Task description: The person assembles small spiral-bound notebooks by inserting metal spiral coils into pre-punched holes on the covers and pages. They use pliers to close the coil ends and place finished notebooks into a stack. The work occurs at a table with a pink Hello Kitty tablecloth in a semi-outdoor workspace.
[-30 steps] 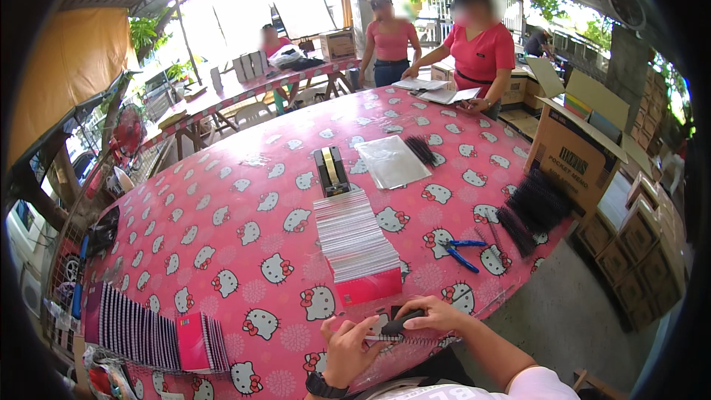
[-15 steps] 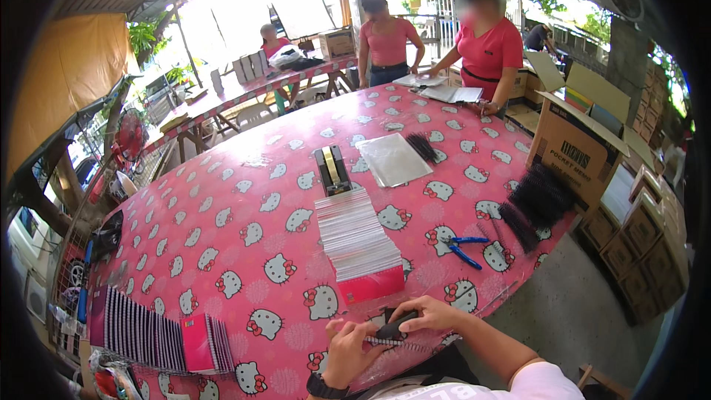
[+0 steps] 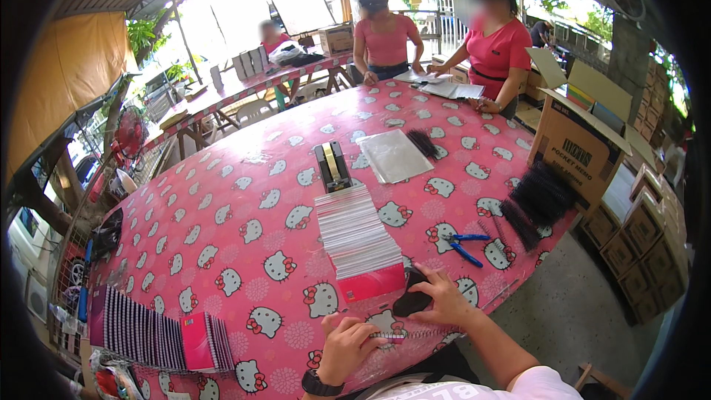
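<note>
Near the table's front edge, my left hand (image 3: 346, 347) is closed around a small pink notebook (image 3: 395, 338), its edge facing me. A thin spiral coil (image 3: 433, 332) runs out of the notebook's edge to the right. My right hand (image 3: 444, 302) grips a smooth, dark rounded object (image 3: 412, 299) over the table; its kind cannot be made out. Just beyond my hands lies a long row of unbound pages (image 3: 355, 233) with a pink cover (image 3: 372, 283) at its near end. Blue-handled cutting pliers (image 3: 466, 246) rest to the right.
A tape dispenser (image 3: 333, 167), clear plastic sleeves (image 3: 395, 157) and black coils (image 3: 537, 204) lie farther out. Coil-bound notebooks (image 3: 141, 330) stand in a row at left. An open carton (image 3: 574, 152) stands at right. Two people (image 3: 500, 52) handle papers across the table.
My right hand has moved away from the notebook, up and to the right, carrying the dark object. The coil now shows more clearly. Both people across the table have shifted slightly.
</note>
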Tool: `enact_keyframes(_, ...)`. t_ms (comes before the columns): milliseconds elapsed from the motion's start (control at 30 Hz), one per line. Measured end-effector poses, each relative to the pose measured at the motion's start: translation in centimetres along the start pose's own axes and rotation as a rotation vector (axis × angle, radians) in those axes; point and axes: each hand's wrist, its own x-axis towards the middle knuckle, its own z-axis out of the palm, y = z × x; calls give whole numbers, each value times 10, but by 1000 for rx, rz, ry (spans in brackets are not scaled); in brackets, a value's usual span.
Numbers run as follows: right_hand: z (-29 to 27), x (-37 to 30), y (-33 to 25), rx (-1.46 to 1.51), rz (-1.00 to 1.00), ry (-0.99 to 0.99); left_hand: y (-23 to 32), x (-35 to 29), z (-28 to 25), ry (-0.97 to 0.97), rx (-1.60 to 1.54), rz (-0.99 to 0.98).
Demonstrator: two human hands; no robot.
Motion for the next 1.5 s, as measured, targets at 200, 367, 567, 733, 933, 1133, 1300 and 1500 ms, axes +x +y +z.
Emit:
enact_keyframes(200, -34, 6, -39, -111, -149, 55, -18, -12, -6, 37, 37, -40)
enact_keyframes(367, 9, 14, -86, -46, -196, -65, 1, -9, 21, 105, -29, -106)
enact_keyframes(567, 20, 18, -80, -96, -227, -25, 0, -8, 9, 130, -159, -207)
enact_keyframes(733, 22, 21, -76, -222, -311, -101, -1, -6, 7, 120, -210, -231)
enact_keyframes(933, 18, 23, -76, -77, -304, -75, -6, -8, 10, 117, -242, -221)
enact_keyframes(1133, 15, 24, -78, -79, -337, -8, -8, -8, 10, 107, -243, -205)
enact_keyframes(1300, 22, 21, -82, -135, -368, 12, -7, -7, 10, 119, -255, -198)
enact_keyframes(1500, 24, 21, -82, -136, -331, 54, -6, -6, 10, 112, -224, -207)
